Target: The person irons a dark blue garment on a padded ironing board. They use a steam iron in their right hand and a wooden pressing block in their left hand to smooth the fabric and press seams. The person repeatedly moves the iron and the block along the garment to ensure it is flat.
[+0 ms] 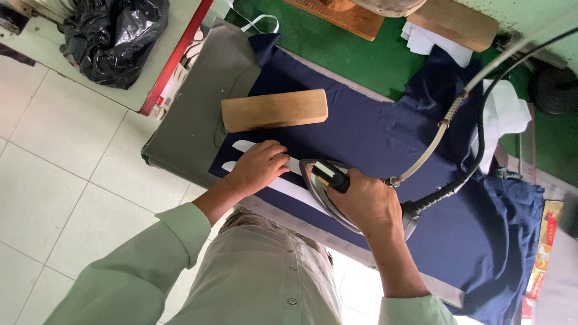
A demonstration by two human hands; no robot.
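Observation:
My right hand point(368, 201) grips the black handle of a steam iron point(319, 180) whose metal sole rests on navy blue fabric point(373, 132) spread over a grey ironing board point(198, 114). My left hand point(260, 165) lies flat on white strips point(242, 146) on the navy fabric, just left of the iron's tip. A wooden block point(274, 109) sits on the fabric right above my left hand.
A grey hose point(439, 129) and black cable point(481, 144) run from the iron up to the right. Green table surface point(355, 57) lies beyond the board with wooden blocks point(451, 21) and white cloth pieces point(503, 114). A black plastic bag point(111, 36) sits at top left.

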